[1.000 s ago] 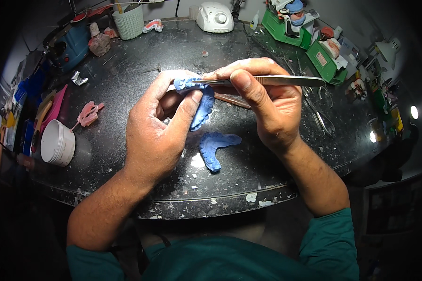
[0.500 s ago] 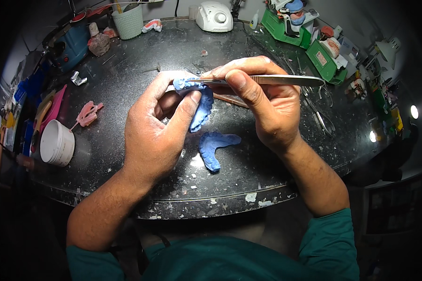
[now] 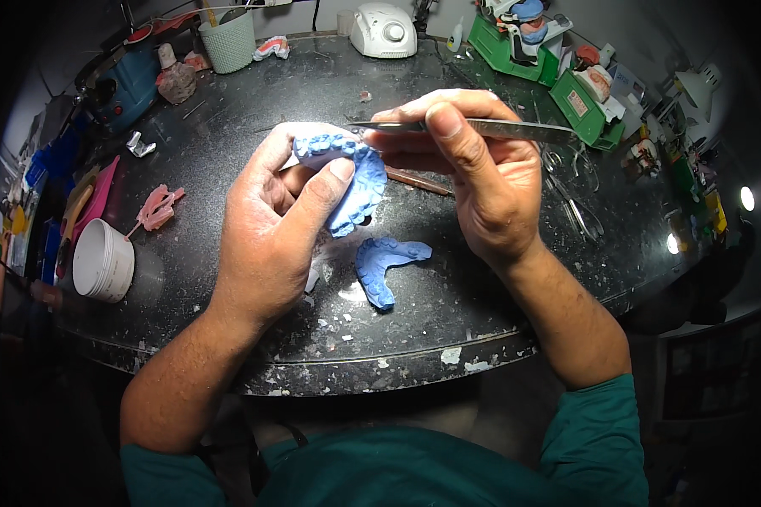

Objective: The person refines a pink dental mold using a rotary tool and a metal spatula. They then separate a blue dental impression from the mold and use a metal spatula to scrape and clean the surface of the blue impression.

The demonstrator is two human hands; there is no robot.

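Observation:
Pinched between the thumb and fingers of my left hand is a blue dental cast, its row of teeth facing up. Dust coats the fingers of that hand. My right hand grips a scalpel by its flat metal handle, with the thumb on one side. The narrow tip points left, just above the cast and apart from it. Below, on the black table, lies a second, curved blue dental cast. A brown-handled tool lies behind my hands, partly hidden.
A white tub and a pink dental piece are on the left. Metal instruments lie to the right. Green bins, a white control box and a woven cup line the back. White flakes dot the table.
The scalpel has lifted off the cast, with my right hand moving slightly up. My left hand has turned the cast so more of its teeth and inner face show.

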